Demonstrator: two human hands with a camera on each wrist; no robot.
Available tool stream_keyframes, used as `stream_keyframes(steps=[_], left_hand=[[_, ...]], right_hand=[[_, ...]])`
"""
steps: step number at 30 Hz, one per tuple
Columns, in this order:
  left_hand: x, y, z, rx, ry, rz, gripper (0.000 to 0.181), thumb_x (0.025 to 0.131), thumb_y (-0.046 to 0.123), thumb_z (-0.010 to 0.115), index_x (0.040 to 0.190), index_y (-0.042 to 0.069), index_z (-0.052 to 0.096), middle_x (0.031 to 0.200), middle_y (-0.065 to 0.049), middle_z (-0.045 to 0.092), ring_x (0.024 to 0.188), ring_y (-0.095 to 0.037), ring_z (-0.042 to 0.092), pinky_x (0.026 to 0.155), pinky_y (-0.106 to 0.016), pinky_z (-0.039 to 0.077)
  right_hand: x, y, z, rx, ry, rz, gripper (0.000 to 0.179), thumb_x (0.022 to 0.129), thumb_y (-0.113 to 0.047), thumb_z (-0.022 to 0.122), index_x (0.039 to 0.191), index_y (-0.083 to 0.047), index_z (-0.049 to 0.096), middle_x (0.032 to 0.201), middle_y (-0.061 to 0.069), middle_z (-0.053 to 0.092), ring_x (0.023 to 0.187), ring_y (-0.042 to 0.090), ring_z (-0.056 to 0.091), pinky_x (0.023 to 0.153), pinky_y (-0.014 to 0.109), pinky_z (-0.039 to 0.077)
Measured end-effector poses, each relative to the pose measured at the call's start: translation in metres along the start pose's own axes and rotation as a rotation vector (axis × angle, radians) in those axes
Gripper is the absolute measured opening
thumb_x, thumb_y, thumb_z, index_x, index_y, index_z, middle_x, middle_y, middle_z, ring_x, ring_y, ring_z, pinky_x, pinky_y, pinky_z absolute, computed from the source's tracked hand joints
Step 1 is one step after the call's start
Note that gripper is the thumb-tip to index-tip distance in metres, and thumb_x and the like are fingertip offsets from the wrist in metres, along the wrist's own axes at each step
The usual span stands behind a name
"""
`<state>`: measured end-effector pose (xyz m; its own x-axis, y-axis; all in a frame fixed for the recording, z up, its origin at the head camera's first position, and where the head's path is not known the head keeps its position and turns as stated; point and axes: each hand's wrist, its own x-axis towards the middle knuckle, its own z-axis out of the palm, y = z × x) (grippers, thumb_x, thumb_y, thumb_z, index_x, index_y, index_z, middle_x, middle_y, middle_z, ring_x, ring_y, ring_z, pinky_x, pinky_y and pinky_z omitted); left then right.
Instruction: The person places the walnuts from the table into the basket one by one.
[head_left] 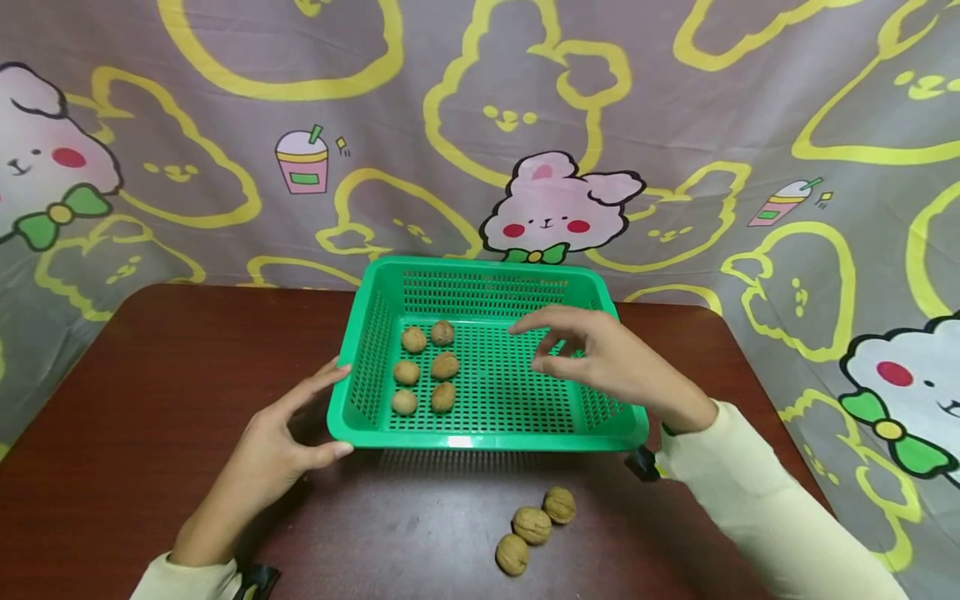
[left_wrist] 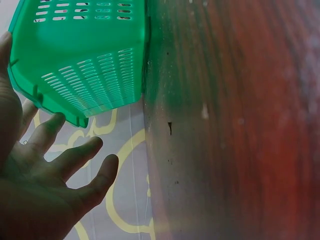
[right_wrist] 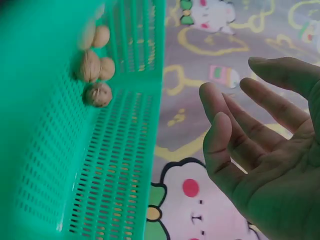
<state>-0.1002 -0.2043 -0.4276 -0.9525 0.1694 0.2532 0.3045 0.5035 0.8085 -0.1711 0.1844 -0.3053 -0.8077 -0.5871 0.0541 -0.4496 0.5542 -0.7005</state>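
A green plastic basket (head_left: 525, 442) stands on the table, its perforated floor showing. Inside, at its left end, several walnuts (head_left: 445, 366) and smoother, paler round nuts (head_left: 405, 402) lie in two rows. My left hand (head_left: 272, 442) touches the basket's left rim, thumb at the front corner and fingertips along the side; the left wrist view shows the fingers spread. Over the basket's right half hovers my right hand (head_left: 609, 358), its fingers loosely bent with nothing between them. In the right wrist view its palm (right_wrist: 280, 175) is bare.
Three walnuts (head_left: 532, 525) lie in a slanting line on the brown table (head_left: 135, 400), in front of the basket. Behind the table hangs a grey cloth (head_left: 420, 125) with cartoon bunnies.
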Motion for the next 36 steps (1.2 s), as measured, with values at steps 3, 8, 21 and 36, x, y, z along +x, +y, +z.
stream_keyframes(steps=[3,8,21,36], left_hand=[[-0.001,-0.001,-0.001,-0.003,0.004,0.0,0.088,0.074,0.015,0.096,0.152,0.027,0.056,0.163,-0.007,0.049,0.136,0.021,0.035,0.103,0.0,0.031],[-0.001,-0.001,-0.001,0.004,0.009,-0.003,0.088,0.074,0.016,0.096,0.151,0.028,0.056,0.162,-0.006,0.05,0.137,0.021,0.036,0.103,0.0,0.03],[-0.001,-0.001,-0.002,-0.005,0.002,-0.017,0.088,0.075,0.017,0.095,0.152,0.03,0.055,0.162,-0.002,0.049,0.14,0.017,0.036,0.104,0.0,0.028],[0.0,0.0,0.0,-0.009,-0.001,-0.02,0.086,0.075,0.018,0.095,0.151,0.03,0.056,0.163,-0.002,0.049,0.141,0.015,0.036,0.105,0.0,0.028]], right_hand=[[-0.03,0.003,0.006,0.03,0.037,-0.074,0.04,0.095,-0.007,0.076,0.134,-0.016,0.07,0.133,0.0,0.069,0.098,0.01,0.07,0.083,0.03,0.058],[-0.077,0.009,0.025,0.118,0.113,-0.197,0.045,0.092,0.004,0.075,0.133,-0.013,0.069,0.132,-0.001,0.069,0.094,0.011,0.07,0.076,0.025,0.057],[-0.143,0.04,0.072,0.296,0.13,-0.159,0.049,0.09,0.013,0.071,0.135,-0.006,0.066,0.133,-0.003,0.067,0.093,0.013,0.067,0.075,0.026,0.059],[-0.13,0.075,0.106,0.339,0.014,0.02,0.035,0.096,-0.004,0.072,0.131,-0.008,0.068,0.117,0.011,0.071,0.086,0.005,0.069,0.066,0.027,0.058]])
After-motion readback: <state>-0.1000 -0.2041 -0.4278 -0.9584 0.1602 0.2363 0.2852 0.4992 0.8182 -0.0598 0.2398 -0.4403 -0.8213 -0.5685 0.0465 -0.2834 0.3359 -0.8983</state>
